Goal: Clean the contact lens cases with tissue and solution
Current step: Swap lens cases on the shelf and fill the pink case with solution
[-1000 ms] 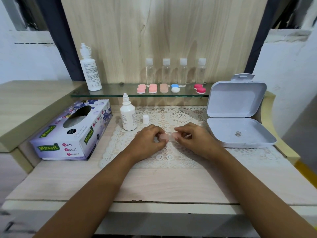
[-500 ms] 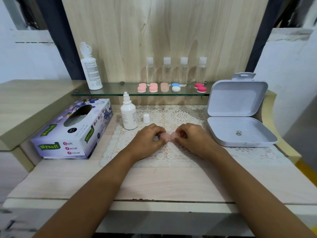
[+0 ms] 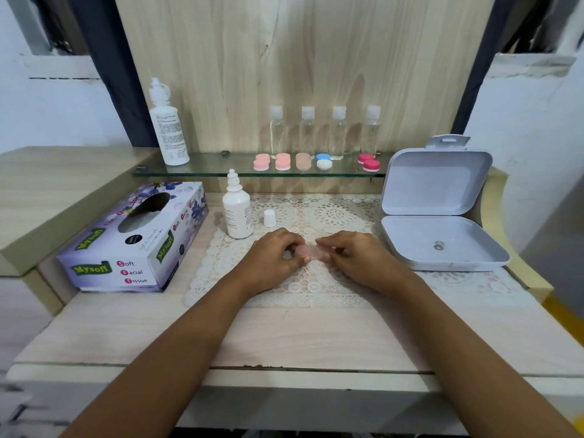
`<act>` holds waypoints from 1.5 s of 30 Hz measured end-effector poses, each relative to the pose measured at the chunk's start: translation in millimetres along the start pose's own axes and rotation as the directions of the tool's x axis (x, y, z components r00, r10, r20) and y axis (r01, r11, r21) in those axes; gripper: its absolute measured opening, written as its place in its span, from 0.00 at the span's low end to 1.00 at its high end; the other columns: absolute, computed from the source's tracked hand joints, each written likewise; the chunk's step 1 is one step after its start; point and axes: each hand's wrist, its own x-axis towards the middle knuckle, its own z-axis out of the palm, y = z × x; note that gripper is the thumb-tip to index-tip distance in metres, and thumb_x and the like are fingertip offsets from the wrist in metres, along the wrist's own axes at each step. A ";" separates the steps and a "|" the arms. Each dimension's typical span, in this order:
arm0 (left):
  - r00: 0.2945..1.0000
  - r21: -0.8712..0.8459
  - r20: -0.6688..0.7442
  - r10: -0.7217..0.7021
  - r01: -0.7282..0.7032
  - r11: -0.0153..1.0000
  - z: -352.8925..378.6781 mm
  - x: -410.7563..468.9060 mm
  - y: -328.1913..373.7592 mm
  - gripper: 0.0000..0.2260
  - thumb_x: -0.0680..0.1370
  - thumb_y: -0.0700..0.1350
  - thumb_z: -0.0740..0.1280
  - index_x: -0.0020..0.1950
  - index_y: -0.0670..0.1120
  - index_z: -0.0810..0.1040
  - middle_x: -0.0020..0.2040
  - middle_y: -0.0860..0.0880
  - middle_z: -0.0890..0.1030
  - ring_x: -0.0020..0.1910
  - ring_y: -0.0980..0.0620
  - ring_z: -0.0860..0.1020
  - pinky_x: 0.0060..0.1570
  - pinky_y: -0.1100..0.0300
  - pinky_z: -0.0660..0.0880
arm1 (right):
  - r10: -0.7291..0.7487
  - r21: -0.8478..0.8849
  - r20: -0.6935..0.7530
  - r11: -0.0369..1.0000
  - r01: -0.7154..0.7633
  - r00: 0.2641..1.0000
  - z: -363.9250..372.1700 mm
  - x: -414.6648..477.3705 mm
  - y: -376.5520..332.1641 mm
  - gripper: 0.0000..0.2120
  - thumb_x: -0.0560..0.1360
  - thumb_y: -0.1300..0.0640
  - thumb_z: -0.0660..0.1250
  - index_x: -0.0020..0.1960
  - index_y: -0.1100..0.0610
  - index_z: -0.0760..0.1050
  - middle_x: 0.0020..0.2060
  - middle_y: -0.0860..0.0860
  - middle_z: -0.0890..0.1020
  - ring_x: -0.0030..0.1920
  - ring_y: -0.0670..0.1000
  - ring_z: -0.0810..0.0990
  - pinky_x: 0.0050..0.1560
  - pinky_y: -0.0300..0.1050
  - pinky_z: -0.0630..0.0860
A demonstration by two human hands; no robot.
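Observation:
A pale pink contact lens case (image 3: 309, 251) lies low over the lace mat (image 3: 297, 289), held at both ends. My left hand (image 3: 272, 255) pinches its left end and my right hand (image 3: 354, 257) pinches its right end; fingers hide most of the case. A small white solution bottle (image 3: 237, 213) stands uncapped behind my left hand, its white cap (image 3: 269, 218) beside it. A purple tissue box (image 3: 136, 238) sits at the left. Several more lens cases (image 3: 316, 161) line the glass shelf.
A tall white bottle (image 3: 167, 128) and several clear bottles (image 3: 322, 131) stand on the glass shelf (image 3: 221, 167). An open white plastic box (image 3: 442, 238) with a small metal piece inside sits at the right. The wooden table edge (image 3: 284, 371) runs across the front.
Both hands stay on the pink case at the same spot; the fingers have shifted slightly around it. The view has tilted a little.

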 end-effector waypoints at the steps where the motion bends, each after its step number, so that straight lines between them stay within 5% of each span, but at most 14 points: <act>1: 1.000 0.002 0.000 0.001 -0.001 1.000 0.0 0.1 0.0 0.13 0.74 0.47 0.70 0.56 0.45 0.78 0.51 0.48 0.77 0.51 0.52 0.75 0.55 0.54 0.72 | 0.012 0.004 -0.011 1.000 -0.012 1.000 0.2 0.9 0.2 0.15 0.75 0.56 0.66 0.62 0.56 0.76 0.56 0.52 0.80 0.53 0.49 0.77 0.44 0.27 0.60; 9: 1.000 -0.010 -0.002 -0.007 0.007 1.000 -0.3 -0.7 1.1 0.13 0.73 0.48 0.71 0.55 0.45 0.78 0.50 0.49 0.77 0.51 0.52 0.75 0.55 0.55 0.72 | 0.160 0.118 -0.039 0.981 -0.155 0.986 6.8 5.1 1.4 0.13 0.69 0.51 0.73 0.48 0.57 0.75 0.41 0.49 0.77 0.41 0.47 0.74 0.35 0.28 0.67; 15: 1.000 -0.018 -0.001 -0.022 0.022 1.000 -0.4 -1.0 1.2 0.13 0.73 0.48 0.71 0.56 0.45 0.78 0.50 0.49 0.77 0.51 0.52 0.75 0.55 0.56 0.72 | 0.075 0.137 0.029 0.988 -0.078 0.997 7.3 1.6 1.0 0.20 0.75 0.54 0.65 0.66 0.51 0.71 0.53 0.51 0.75 0.49 0.46 0.73 0.50 0.31 0.67; 19: 1.000 -0.017 0.003 -0.025 0.025 1.000 -0.4 -0.9 1.3 0.13 0.73 0.48 0.70 0.56 0.45 0.78 0.50 0.49 0.77 0.51 0.52 0.75 0.55 0.55 0.72 | 0.074 0.065 0.055 0.995 -0.078 0.996 4.1 2.4 1.8 0.15 0.76 0.56 0.63 0.63 0.55 0.74 0.56 0.53 0.78 0.54 0.49 0.75 0.49 0.31 0.65; 24: 1.000 -0.011 0.005 -0.031 0.031 0.999 0.0 -0.7 1.4 0.13 0.74 0.48 0.70 0.56 0.46 0.78 0.51 0.50 0.77 0.52 0.53 0.75 0.56 0.55 0.72 | 0.143 0.130 0.002 0.981 -0.142 0.990 5.6 2.5 -1.2 0.11 0.74 0.54 0.67 0.55 0.57 0.76 0.44 0.48 0.78 0.42 0.45 0.74 0.37 0.22 0.67; 32: 0.999 -0.005 0.007 -0.035 0.035 0.999 -0.8 -1.0 2.3 0.12 0.74 0.48 0.70 0.55 0.46 0.78 0.51 0.50 0.77 0.52 0.53 0.75 0.55 0.57 0.72 | 0.065 0.060 -0.061 0.996 -0.062 0.996 15.7 2.8 1.4 0.10 0.75 0.55 0.65 0.52 0.61 0.74 0.47 0.54 0.76 0.45 0.48 0.70 0.38 0.34 0.60; 41: 1.000 -0.008 0.007 -0.027 0.027 1.000 -1.2 -2.2 1.4 0.12 0.75 0.48 0.68 0.56 0.47 0.78 0.51 0.50 0.77 0.52 0.53 0.75 0.57 0.55 0.71 | 0.050 0.052 -0.025 0.997 -0.048 0.998 9.9 -1.3 2.5 0.16 0.75 0.53 0.65 0.62 0.55 0.74 0.51 0.53 0.77 0.52 0.50 0.75 0.48 0.31 0.63; 45: 0.999 0.053 -0.020 -0.034 0.035 0.998 0.7 -3.2 0.7 0.17 0.76 0.49 0.66 0.64 0.47 0.75 0.57 0.48 0.75 0.59 0.51 0.71 0.60 0.59 0.66 | 0.043 0.046 -0.021 0.998 -0.042 0.999 7.4 -1.6 2.6 0.12 0.74 0.54 0.65 0.57 0.55 0.77 0.49 0.52 0.78 0.49 0.49 0.76 0.46 0.32 0.66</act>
